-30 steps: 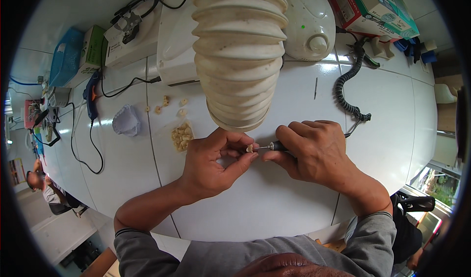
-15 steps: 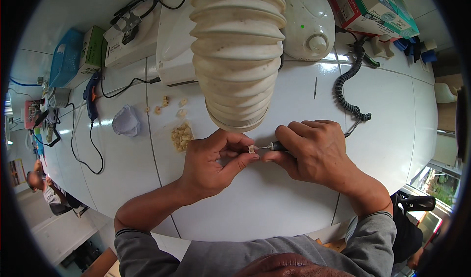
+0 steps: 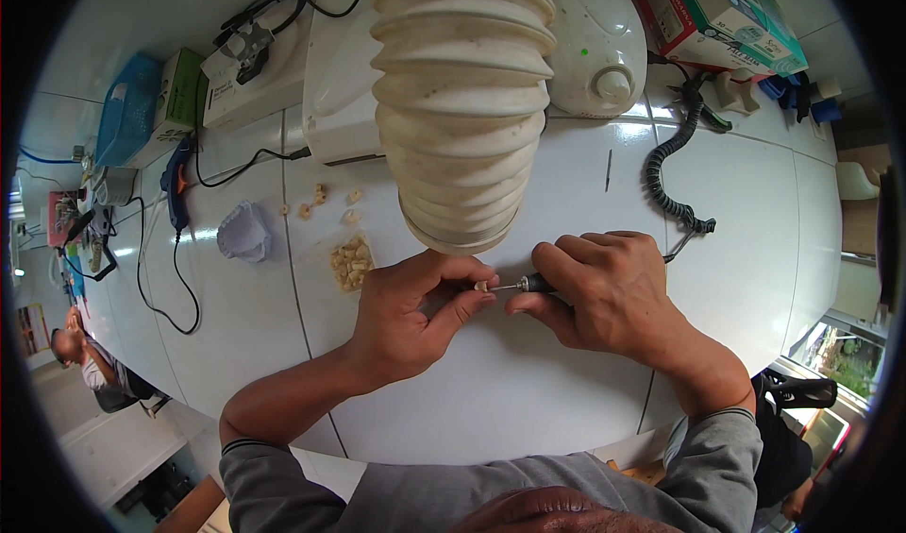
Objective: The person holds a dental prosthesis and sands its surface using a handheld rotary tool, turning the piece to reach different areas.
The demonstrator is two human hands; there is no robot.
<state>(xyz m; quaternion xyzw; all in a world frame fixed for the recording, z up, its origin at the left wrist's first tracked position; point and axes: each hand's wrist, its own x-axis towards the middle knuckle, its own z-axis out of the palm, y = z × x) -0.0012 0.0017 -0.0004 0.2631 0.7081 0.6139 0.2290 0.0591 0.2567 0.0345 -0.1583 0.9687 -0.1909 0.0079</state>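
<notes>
Between the thumb and fingertips of my left hand (image 3: pixel 401 321) is a small cream-coloured tooth-like piece (image 3: pixel 482 287), largely covered by the fingers. My right hand (image 3: pixel 609 292) is wrapped round a rotary handpiece (image 3: pixel 536 283), its thin metal bit pointing left. The bit's tip meets the piece or lies right beside it; contact is too small to tell. Both hands are close together, just below the mouth of a ribbed cream hose (image 3: pixel 462 108). Left of them, a small clear tray (image 3: pixel 351 265) holds several similar cream pieces, with a few more (image 3: pixel 319 193) loose behind it.
A pale tooth-arch cast (image 3: pixel 243 232) and a blue glue gun (image 3: pixel 177 184) lie at left. A white control unit (image 3: pixel 596 42) stands behind, with a coiled black cord (image 3: pixel 658 169) and a thin rod (image 3: pixel 608 170) at right. Boxes (image 3: pixel 722 18) fill the back right; another person (image 3: pixel 90 354) sits far left.
The small piece has been turned in my left fingertips and shows less of itself. The handpiece and my right hand have hardly moved.
</notes>
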